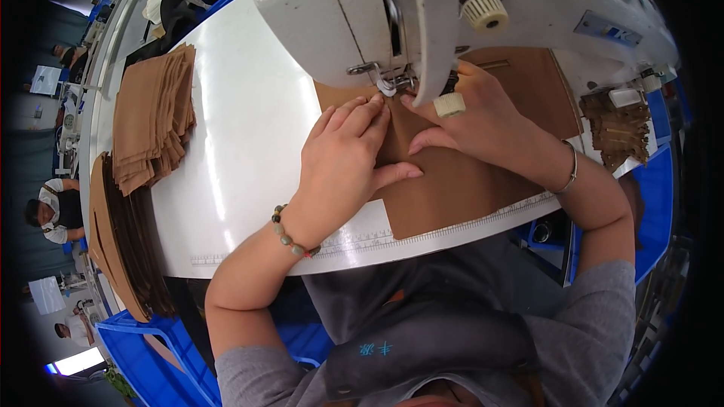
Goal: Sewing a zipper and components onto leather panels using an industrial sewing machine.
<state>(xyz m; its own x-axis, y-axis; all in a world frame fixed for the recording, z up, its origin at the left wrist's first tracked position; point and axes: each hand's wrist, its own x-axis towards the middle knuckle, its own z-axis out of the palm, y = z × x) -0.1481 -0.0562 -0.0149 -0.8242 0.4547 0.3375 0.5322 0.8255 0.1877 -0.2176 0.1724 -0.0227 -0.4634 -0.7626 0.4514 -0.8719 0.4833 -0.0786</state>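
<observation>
A brown fabric panel (452, 188) lies on the white table under the needle area of a white sewing machine (332, 22). My left hand (343, 147) rests flat on the panel, fingertips close to the presser foot (388, 89) and thumb stretched to the right. On the other side my right hand (475, 117) presses on the same panel, thumb spread toward the left hand; its fingertips are partly hidden behind the machine head and a cream knob (449, 105). A small fold or ridge runs in the fabric between the two hands.
A stack of brown fabric pieces (151, 117) lies at the table's left, above more dark brown pieces (124, 249) hanging at the edge. Small brown parts (615, 132) are piled at the right. Blue bins (151, 347) stand below. A printed ruler (339, 250) follows the front edge.
</observation>
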